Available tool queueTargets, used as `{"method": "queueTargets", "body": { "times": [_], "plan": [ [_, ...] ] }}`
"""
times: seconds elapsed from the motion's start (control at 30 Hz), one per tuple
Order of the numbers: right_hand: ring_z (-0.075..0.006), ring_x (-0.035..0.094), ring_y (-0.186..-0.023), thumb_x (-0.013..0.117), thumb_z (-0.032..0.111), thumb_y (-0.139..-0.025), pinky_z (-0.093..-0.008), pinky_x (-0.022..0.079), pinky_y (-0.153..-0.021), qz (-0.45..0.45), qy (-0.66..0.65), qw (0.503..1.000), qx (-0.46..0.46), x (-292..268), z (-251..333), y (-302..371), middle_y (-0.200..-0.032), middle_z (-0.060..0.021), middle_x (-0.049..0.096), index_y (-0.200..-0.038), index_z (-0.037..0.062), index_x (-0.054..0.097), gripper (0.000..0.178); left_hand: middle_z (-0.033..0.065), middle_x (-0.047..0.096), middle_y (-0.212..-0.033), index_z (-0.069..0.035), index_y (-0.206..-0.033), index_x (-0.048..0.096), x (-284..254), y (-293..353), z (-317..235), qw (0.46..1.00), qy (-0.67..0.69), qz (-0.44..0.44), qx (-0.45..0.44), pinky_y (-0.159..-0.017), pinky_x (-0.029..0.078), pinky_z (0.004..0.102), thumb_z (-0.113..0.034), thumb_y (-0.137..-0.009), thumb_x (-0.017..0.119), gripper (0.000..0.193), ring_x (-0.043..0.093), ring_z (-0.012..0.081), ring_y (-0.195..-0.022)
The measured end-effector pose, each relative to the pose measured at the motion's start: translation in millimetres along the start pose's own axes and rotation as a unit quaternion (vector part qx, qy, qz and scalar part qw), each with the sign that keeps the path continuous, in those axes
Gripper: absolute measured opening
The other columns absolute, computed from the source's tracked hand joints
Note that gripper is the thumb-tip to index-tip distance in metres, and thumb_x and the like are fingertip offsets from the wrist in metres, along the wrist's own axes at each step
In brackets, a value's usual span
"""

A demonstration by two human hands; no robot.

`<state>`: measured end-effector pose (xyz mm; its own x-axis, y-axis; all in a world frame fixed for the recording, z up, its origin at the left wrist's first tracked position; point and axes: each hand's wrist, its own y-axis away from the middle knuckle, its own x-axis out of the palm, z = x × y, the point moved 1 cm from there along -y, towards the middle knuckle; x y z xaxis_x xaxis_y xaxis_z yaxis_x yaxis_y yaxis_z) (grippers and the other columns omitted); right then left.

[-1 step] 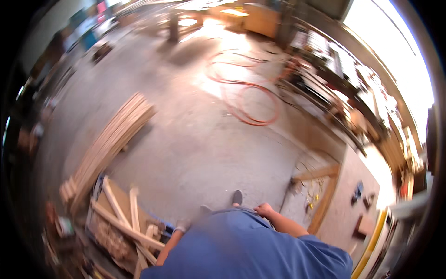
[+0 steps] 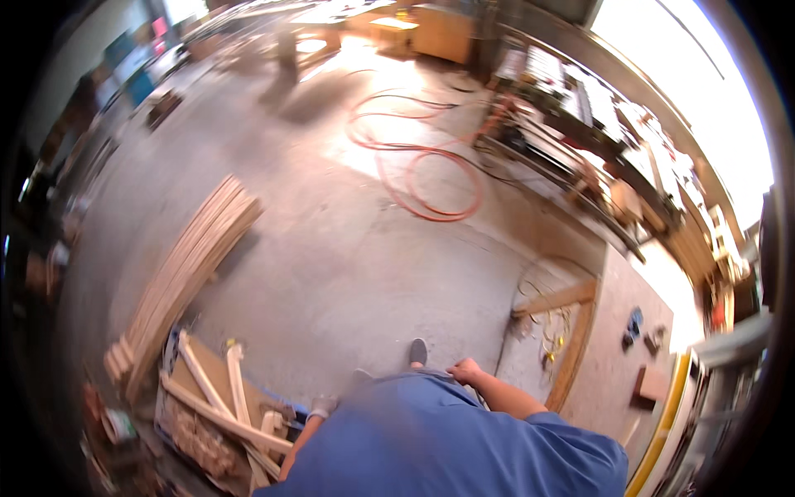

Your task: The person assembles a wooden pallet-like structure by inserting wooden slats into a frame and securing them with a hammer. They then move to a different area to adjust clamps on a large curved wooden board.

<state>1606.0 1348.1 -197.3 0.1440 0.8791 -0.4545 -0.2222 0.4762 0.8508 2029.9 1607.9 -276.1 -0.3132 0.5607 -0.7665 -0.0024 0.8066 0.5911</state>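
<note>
My right hand (image 2: pixel 465 370) is at my right hip, by the hem of my blue shirt (image 2: pixel 431 431). Its fingers look curled in; whatever may be inside them is hidden. Low at my left side hangs my left hand (image 2: pixel 324 405), which seems to wear a pale glove. Its fingers are too blurred to read. Closest to that hand is a bin (image 2: pixel 277 399) with a blue rim, holding loose wood strips (image 2: pixel 236 385) and offcuts.
A long stack of boards (image 2: pixel 186 265) lies at the left. An orange hose (image 2: pixel 447 217) is coiled on the concrete floor ahead. To the right stands a wooden workbench (image 2: pixel 617 331) with small tools and a block (image 2: pixel 650 387). Cluttered shelving (image 2: pixel 580 132) runs behind it.
The view has turned slightly to the right, so the boards, hose and shelving sit a little further left. Both hands keep nearly the same places beside my body.
</note>
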Motion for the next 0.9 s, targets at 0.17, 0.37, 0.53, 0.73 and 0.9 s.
{"method": "queueTargets", "body": {
  "times": [0.17, 0.37, 0.53, 0.73, 0.9],
  "plan": [
    [-0.0262, 0.071, -0.081, 0.066, 0.035, -0.087, -0.0358, 0.058, -0.075, -0.031, -0.209, 0.976, 0.049, 16, -22, 2, -0.091, -0.0098, 0.075, -0.106, 0.0117, 0.075, 0.032, 0.0203, 0.070, -0.112, -0.012, -0.113, 0.071, 42, -51, 29, 0.972, 0.167, -0.026, -0.164, -0.086, 0.053, 0.0488, -0.044, -0.090, 0.054, 0.043, 0.067, 0.0379, -0.104],
    [-0.0164, 0.069, -0.064, 0.068, 0.030, -0.088, -0.0319, 0.059, -0.060, -0.063, -0.198, 0.978, 0.021, 30, -38, 6, -0.082, -0.0086, 0.074, -0.100, 0.0005, 0.074, 0.032, 0.0232, 0.067, -0.119, -0.012, -0.117, 0.071, 44, -76, 33, 0.941, 0.215, -0.038, -0.260, -0.097, 0.049, 0.0450, -0.058, -0.081, 0.061, 0.059, 0.063, 0.0372, -0.115],
    [-0.0166, 0.068, -0.062, 0.065, 0.027, -0.090, -0.0318, 0.059, -0.059, -0.045, -0.050, 0.996, -0.062, 49, -65, -5, -0.078, -0.0099, 0.073, -0.095, -0.0006, 0.073, 0.030, 0.0190, 0.069, -0.120, -0.014, -0.117, 0.072, 35, -91, 43, 0.983, 0.142, -0.084, -0.084, -0.097, 0.050, 0.0429, -0.058, -0.080, 0.064, 0.058, 0.063, 0.0338, -0.117],
    [-0.0205, 0.070, -0.067, 0.067, 0.032, -0.087, -0.0346, 0.059, -0.068, -0.073, -0.060, 0.995, -0.037, 41, -47, 11, -0.080, -0.0121, 0.073, -0.097, 0.0006, 0.074, 0.033, 0.0181, 0.071, -0.114, -0.011, -0.109, 0.074, 20, -116, 55, 0.981, 0.141, -0.054, -0.125, -0.093, 0.052, 0.0423, -0.052, -0.080, 0.066, 0.050, 0.066, 0.0343, -0.112],
    [-0.0236, 0.070, -0.072, 0.071, 0.035, -0.082, -0.0363, 0.058, -0.071, -0.097, -0.292, 0.941, 0.142, 53, -35, 25, -0.086, -0.0140, 0.074, -0.096, 0.0017, 0.076, 0.037, 0.0193, 0.073, -0.105, -0.005, -0.101, 0.074, -1, -125, 47, 0.962, 0.204, -0.028, -0.182, -0.090, 0.054, 0.0412, -0.046, -0.080, 0.065, 0.046, 0.068, 0.0362, -0.104]
  ]
}}
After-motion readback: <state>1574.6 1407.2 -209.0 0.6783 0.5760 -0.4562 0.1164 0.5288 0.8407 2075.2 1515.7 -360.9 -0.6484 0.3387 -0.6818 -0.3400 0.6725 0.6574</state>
